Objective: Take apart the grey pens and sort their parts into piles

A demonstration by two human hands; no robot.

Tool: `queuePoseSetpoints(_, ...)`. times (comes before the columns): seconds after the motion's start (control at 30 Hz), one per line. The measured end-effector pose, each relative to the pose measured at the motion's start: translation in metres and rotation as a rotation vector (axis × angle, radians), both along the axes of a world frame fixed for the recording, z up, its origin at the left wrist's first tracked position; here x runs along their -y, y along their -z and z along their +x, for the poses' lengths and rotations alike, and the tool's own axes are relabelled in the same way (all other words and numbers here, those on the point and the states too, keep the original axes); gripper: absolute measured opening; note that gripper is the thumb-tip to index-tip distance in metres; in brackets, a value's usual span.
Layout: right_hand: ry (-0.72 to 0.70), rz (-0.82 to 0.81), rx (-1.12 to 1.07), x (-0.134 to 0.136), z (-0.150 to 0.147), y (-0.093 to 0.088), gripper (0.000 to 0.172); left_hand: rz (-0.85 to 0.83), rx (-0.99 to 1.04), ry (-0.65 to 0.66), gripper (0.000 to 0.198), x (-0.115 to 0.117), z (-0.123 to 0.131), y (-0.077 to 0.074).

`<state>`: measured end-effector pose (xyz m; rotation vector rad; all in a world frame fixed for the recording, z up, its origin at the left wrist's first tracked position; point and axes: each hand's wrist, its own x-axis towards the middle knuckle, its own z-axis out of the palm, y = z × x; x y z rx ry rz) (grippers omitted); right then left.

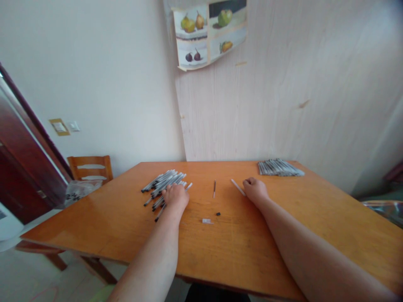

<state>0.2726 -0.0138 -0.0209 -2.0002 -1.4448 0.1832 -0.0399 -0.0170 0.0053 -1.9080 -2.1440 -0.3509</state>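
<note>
My left hand (175,196) rests on a loose pile of grey pens with black caps (162,183) at the left middle of the orange wooden table (126,235); its fingers curl down over the pens. My right hand (255,188) lies closed on the table, pinching the end of a thin white pen tube (237,187). Between the hands lie a dark pen refill (214,188), a small black cap (218,214) and a small clear piece (207,220).
A neat stack of grey pens (278,167) sits at the far right of the table by the pale wood-panel wall. A wooden chair (90,167) with a plastic bag (80,189) stands at the far left. A dark red door (22,172) is at left.
</note>
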Motion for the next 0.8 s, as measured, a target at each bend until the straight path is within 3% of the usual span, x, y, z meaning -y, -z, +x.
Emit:
queuePoseSetpoints(0.2,0.008,0.054,-0.03,0.001,0.0,-0.001,0.033,0.078,0.022,0.037,0.029,0.002,0.004,-0.002)
queuePoseSetpoints(0.43,-0.016,0.196,-0.129,0.0,-0.006,-0.001,0.032,0.084,0.302,0.337,0.018,-0.003,0.02,0.002)
queuePoseSetpoints(0.57,-0.089,0.286,-0.375,0.003,-0.02,-0.005,0.034,0.079,0.528,0.497,0.011,0.001,0.034,0.0)
queuePoseSetpoints(0.8,-0.341,0.241,-0.831,0.027,-0.054,-0.027,0.038,-0.015,0.756,0.65,0.009,0.014,0.053,-0.004)
